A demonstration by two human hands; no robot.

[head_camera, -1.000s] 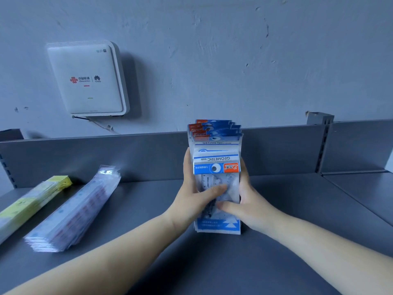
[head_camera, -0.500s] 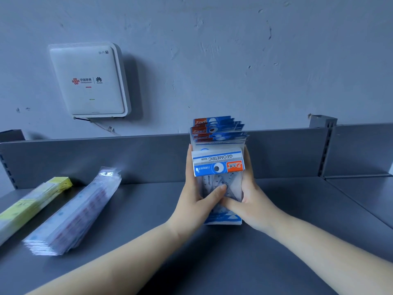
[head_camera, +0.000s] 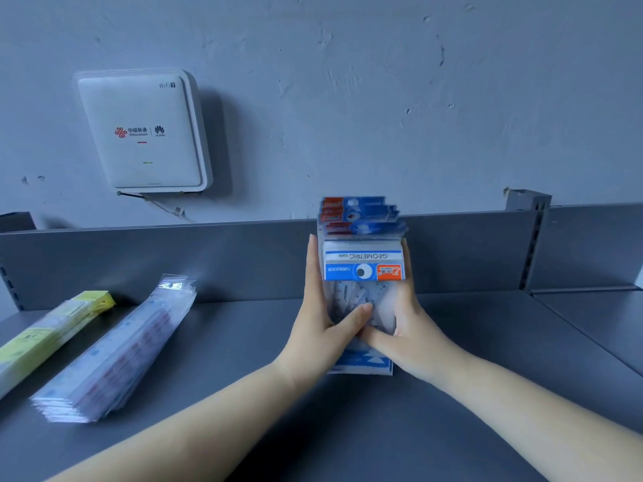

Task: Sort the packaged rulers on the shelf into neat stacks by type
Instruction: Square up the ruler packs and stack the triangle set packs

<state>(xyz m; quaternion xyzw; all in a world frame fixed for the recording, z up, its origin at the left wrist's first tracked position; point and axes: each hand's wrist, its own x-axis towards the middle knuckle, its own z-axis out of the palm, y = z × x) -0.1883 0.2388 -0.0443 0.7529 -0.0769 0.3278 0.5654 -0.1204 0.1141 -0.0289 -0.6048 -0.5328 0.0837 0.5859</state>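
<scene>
Three piles are seen in the head view, the only view given. A stack of geometry-set packs [head_camera: 363, 273] is held on end on the grey shelf [head_camera: 243, 342], in front of the back panel [head_camera: 174, 259]. The stack's lower edge appears to rest on the shelf; the upper headers are fanned and uneven at the far end.

The stack is clamped from both sides. The left hand [head_camera: 323, 325] is pressed flat along the left edge, fingers straight and together, thumb laid across the front pack. The right hand [head_camera: 407, 328] is set against the right edge, fingers mostly hidden behind the packs, thumb on the front face, touching the left thumb. Both forearms are extended forward and converge on the stack.

Step in hand is judged as squaring the stack. Advice: side pressure should be kept even, the bottom edge tapped on the shelf until the headers line up, then the stack laid down flat. Slippery film is likely; a loose clamp risks packs sliding out.

Well apart to the left, a pile of clear-sleeved rulers [head_camera: 114, 349] and a pile of yellow-packaged rulers [head_camera: 45, 335] lie flat, side by side. A white router [head_camera: 142, 130] is mounted on the wall.
</scene>
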